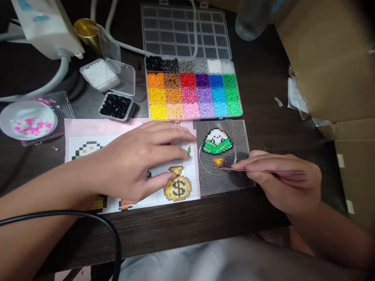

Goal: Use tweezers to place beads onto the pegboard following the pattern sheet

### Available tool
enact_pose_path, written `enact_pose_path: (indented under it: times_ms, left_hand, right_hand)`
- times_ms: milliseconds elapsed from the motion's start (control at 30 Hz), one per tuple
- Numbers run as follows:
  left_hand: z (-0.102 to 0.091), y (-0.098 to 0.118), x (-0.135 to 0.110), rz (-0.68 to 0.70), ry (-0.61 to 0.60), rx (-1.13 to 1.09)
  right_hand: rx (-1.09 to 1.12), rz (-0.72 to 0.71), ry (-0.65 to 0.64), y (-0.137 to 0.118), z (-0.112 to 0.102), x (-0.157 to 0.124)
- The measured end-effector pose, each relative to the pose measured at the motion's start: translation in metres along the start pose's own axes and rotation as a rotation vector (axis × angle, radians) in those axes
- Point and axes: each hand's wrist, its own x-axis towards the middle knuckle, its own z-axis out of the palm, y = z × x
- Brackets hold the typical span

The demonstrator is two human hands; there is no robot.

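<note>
Your right hand point(285, 185) pinches tweezers point(240, 169), tip beside yellow beads point(218, 161) on pegboard point(209, 183). Rice-ball figure point(217, 142) just far of them; slipping tip could knock either askew. Your left hand point(137, 156), fingers spread, over sheet point(178, 189), left; sideways drift might nudge pegboard.

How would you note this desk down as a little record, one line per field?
Left hand: open, palm down over the pink-bordered paper pattern sheet
Right hand: pinching a thin reddish tweezers-like tool, its tip near the small yellow-and-brown bead patch
Work surface: clear plastic pegboard bearing that patch and a white, green and black bead rice ball
Bead supply: open clear plastic compartment box of many colours; small clear plastic box of black beads
Far left: round white dish of pink and white beads
</note>
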Motion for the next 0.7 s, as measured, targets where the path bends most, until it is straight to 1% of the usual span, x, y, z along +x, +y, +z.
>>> enact_pose_path:
  times_ms: [133, 300, 433, 600, 700]
  left_hand:
    - [-0.001, 0.0006, -0.0006, -0.003, -0.024, 0.02]
    - [0.0005, -0.0014, -0.0025, 0.009, -0.004, 0.031]
    - [0.001, -0.0017, -0.003, 0.073, 0.011, 0.103]
    - [-0.0003, 0.0013, -0.0023, 0.072, -0.002, 0.138]
    - [-0.0003, 0.0017, -0.0023, 0.085, 0.0, 0.154]
  right_hand:
    - [-0.021, 0.033, 0.0, -0.0009, -0.0003, 0.0009]
    - [-0.031, 0.056, 0.005, -0.0012, 0.0001, 0.0012]
    - [-0.042, 0.041, 0.001, -0.0011, 0.0005, 0.0018]
    - [0.01, -0.02, -0.004, 0.0013, 0.0013, 0.0036]
    - [0.019, -0.021, 0.002, 0.0018, 0.0015, 0.0042]
